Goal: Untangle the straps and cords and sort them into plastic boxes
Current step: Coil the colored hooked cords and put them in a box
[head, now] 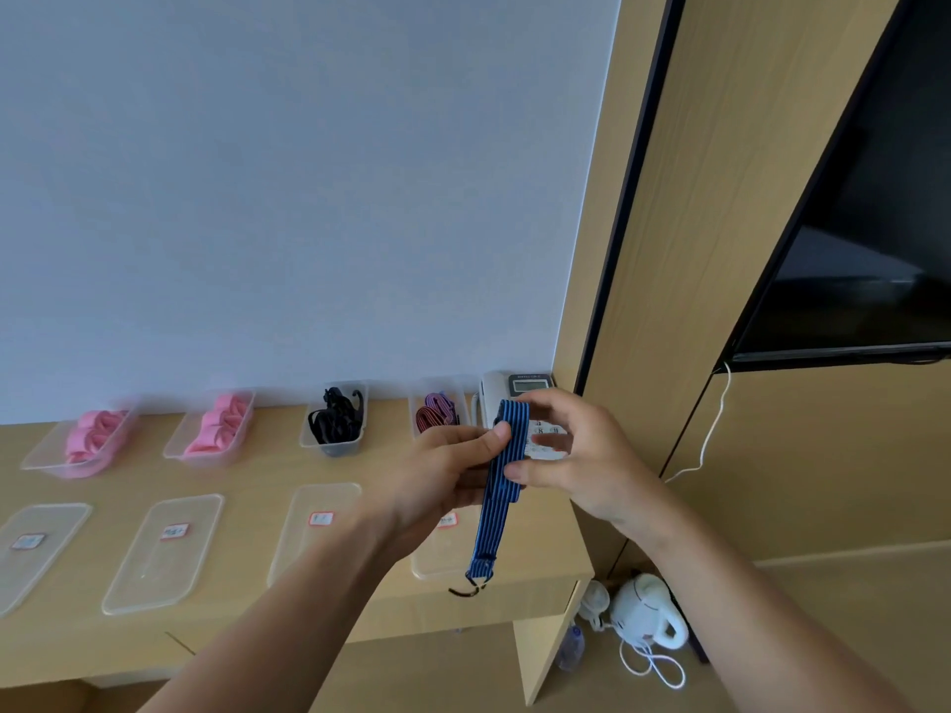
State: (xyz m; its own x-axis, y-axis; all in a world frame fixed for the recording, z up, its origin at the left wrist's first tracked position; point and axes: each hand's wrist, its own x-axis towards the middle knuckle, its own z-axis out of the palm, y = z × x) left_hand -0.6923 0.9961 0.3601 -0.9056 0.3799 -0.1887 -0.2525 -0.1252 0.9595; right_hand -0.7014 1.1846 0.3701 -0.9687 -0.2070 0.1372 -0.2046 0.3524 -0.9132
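Observation:
A blue striped elastic strap (495,512), folded double, hangs between my hands above the desk's right end. Its black hooks (469,589) dangle at the bottom. My left hand (453,473) pinches the strap near its top with thumb and fingers. My right hand (571,450) holds the same fold from the right side. Along the back of the desk stand plastic boxes: two with pink straps (92,434) (218,424), one with black cords (337,416), one with red-purple straps (436,411).
Several flat box lids with red-edged labels (167,550) lie along the desk's front. A grey telephone (525,388) stands at the back right, behind my hands. A white kettle (651,617) and cable lie on the floor at right. A dark screen (864,239) hangs on the wall.

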